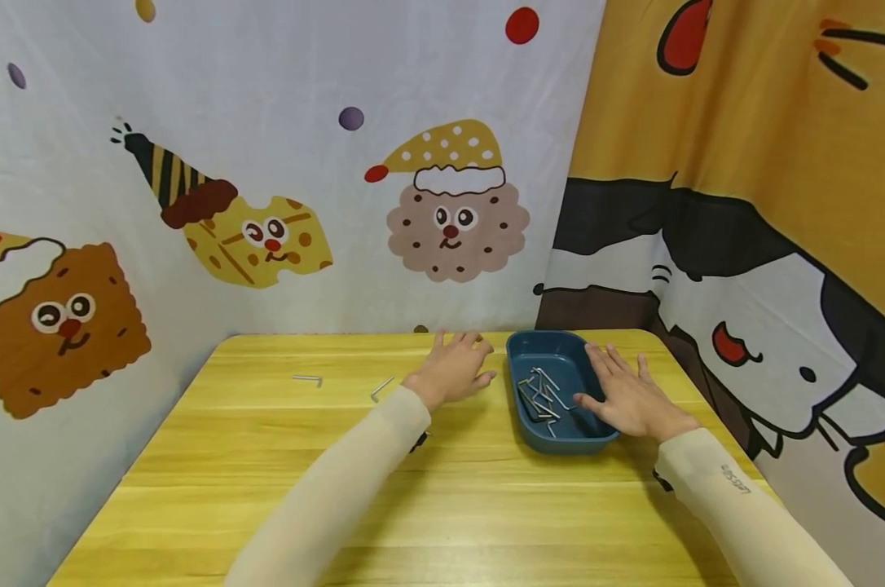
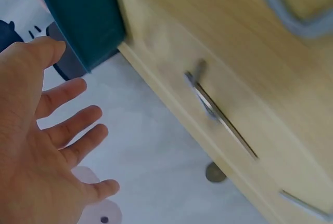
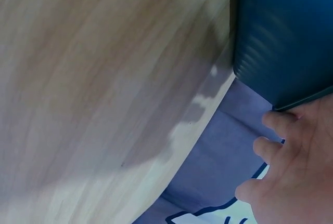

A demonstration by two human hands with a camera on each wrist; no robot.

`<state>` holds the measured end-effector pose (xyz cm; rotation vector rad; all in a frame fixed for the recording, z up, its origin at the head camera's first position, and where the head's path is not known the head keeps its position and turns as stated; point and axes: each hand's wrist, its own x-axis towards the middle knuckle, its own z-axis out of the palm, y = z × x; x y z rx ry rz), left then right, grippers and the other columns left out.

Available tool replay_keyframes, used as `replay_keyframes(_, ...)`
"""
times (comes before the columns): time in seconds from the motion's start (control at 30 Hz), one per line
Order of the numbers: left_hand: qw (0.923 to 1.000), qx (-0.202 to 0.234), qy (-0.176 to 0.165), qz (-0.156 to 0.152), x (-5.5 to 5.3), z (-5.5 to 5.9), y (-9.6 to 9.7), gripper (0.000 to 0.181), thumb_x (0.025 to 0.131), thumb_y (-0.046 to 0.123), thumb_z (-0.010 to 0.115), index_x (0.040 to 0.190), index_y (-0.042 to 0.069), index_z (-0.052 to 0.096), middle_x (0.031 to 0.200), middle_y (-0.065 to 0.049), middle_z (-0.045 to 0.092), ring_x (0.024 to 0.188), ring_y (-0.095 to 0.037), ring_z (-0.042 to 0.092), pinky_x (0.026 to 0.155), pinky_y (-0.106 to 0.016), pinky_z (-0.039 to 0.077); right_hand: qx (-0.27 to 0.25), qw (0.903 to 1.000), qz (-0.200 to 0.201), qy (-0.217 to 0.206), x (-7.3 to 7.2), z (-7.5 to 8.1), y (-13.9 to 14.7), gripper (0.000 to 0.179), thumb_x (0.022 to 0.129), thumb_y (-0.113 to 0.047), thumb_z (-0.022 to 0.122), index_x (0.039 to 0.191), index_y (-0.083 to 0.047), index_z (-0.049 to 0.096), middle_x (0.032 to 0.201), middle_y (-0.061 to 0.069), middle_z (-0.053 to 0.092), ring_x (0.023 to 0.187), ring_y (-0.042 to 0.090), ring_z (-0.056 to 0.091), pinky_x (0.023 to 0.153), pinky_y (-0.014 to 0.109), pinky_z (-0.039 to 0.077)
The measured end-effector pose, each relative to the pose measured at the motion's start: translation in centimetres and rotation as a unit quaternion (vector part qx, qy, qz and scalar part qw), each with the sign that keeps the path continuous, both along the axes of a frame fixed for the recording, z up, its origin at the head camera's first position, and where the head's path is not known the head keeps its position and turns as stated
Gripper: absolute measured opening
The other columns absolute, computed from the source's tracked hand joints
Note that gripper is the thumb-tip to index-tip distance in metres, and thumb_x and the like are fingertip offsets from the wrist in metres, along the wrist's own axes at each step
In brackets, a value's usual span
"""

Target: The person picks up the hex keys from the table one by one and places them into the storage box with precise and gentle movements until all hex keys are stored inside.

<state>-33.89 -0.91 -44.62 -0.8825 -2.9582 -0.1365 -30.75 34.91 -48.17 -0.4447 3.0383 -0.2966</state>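
Observation:
A dark blue plastic tray (image 1: pixel 563 446) stands at the right of the table, with several silver L-shaped hex keys (image 1: pixel 541 395) heaped inside. My right hand (image 1: pixel 629 395) rests on its right rim, fingers extended and thumb reaching over the inside. In the right wrist view, the fingers (image 3: pixel 281 125) are at the tray's edge. To the left of the tray, my left hand (image 1: pixel 450 371) is over the table, fingers spread, holding nothing. Left of it lie two loose hex keys, one nearer (image 1: pixel 380 390) and one farther (image 1: pixel 307 378). The left wrist view shows another hex key (image 2: pixel 299 21).
The wooden table (image 1: pixel 486 514) ends at the back against a printed white curtain (image 1: pixel 428 57). An orange patterned curtain (image 1: pixel 780 163) hangs along the right side, close to the table's edge.

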Motion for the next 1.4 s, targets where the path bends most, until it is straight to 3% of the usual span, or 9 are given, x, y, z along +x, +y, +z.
replay_keyframes(0.23,0.9999,-0.010,0.005,0.010,0.4,-0.5,-3.1,0.053,0.122,0.053,0.057,0.166,0.023,0.061,0.180,-0.010,0.051,0.171,-0.032,0.045,0.144,-0.077,0.024,-0.004,1.0000,-0.002,-0.004,0.1,0.1,0.1,0.106,0.115,-0.063,0.063,0.187,-0.002,0.012,0.195,0.027,0.014,0.180,0.059,0.009,0.138,0.088,-0.008)
replay_keyframes(0.4,0.9997,0.013,-0.017,0.015,0.7,-1.0,-6.0,0.052,0.122,0.048,0.060,0.164,0.018,0.063,0.179,-0.013,0.051,0.171,-0.037,0.044,0.142,-0.079,0.026,-0.005,1.0000,0.000,-0.006,0.1,0.3,-0.1,0.106,0.115,-0.063,0.063,0.187,-0.002,0.013,0.195,0.027,0.014,0.180,0.059,0.010,0.138,0.088,-0.007)
replay_keyframes(0.73,0.9975,0.050,-0.049,0.009,1.1,-2.4,-10.9,0.041,0.118,0.034,0.071,0.153,0.012,0.072,0.167,-0.016,0.061,0.162,-0.045,0.055,0.136,-0.083,0.033,-0.005,1.0000,-0.002,-0.007,0.1,0.3,0.0,0.106,0.116,-0.063,0.063,0.187,-0.003,0.012,0.195,0.026,0.014,0.180,0.058,0.009,0.138,0.088,-0.007)
replay_keyframes(1.17,0.9978,0.008,-0.063,0.019,1.5,-3.3,-14.1,0.034,0.119,0.031,0.069,0.148,0.013,0.075,0.163,-0.018,0.065,0.153,-0.044,0.063,0.130,-0.073,0.049,-0.005,0.9999,-0.002,-0.009,0.0,0.3,0.0,0.106,0.116,-0.063,0.063,0.187,-0.004,0.012,0.195,0.025,0.014,0.180,0.058,0.009,0.138,0.088,-0.007)
replay_keyframes(1.4,0.9976,-0.003,-0.060,0.034,1.7,-4.0,-15.7,0.043,0.120,0.032,0.068,0.155,0.008,0.071,0.162,-0.019,0.065,0.151,-0.044,0.065,0.127,-0.073,0.052,-0.005,0.9999,0.000,-0.009,0.2,0.4,-0.1,0.105,0.116,-0.062,0.063,0.187,-0.003,0.012,0.195,0.026,0.014,0.180,0.058,0.009,0.138,0.088,-0.005)
